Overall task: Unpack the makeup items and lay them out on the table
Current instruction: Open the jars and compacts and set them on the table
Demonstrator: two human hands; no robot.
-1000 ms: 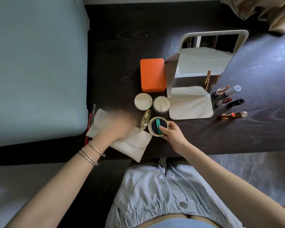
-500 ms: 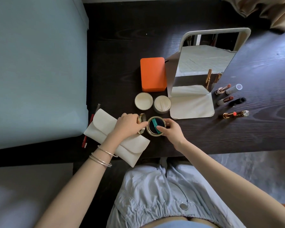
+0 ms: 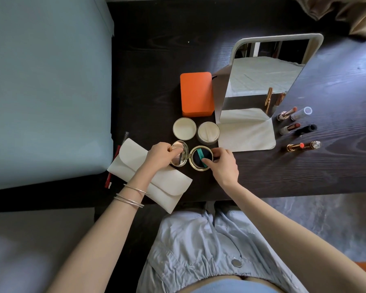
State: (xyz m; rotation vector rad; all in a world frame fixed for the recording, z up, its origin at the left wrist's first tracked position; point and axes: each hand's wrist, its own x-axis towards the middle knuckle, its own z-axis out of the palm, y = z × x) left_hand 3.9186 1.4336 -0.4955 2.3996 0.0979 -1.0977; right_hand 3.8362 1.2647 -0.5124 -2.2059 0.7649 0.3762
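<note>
A gold compact lies open on the dark table point(image 3: 262, 182). My left hand point(image 3: 160, 155) pinches the rim of its mirrored lid point(image 3: 179, 153), folded out flat to the left. My right hand point(image 3: 223, 163) grips the compact's base point(image 3: 199, 158), which holds a dark puff with a teal band. Under my left forearm lies the white makeup pouch point(image 3: 156, 187), flap closed. Behind the compact stand an open cream jar point(image 3: 208, 132) and its lid point(image 3: 184, 129). Several lipsticks point(image 3: 298, 127) lie in rows at the right.
An orange case point(image 3: 196, 94) and a standing mirror point(image 3: 266, 81) on a white cloth point(image 3: 247, 136) sit behind the jars. A red pencil point(image 3: 111, 174) lies at the table's left edge, beside a blue bed point(image 3: 47, 87). Beige fabric point(image 3: 342, 11) is at the far right corner.
My left hand came off the pouch, took the compact's lid and swung it from upright to flat open. My right hand stayed on the base.
</note>
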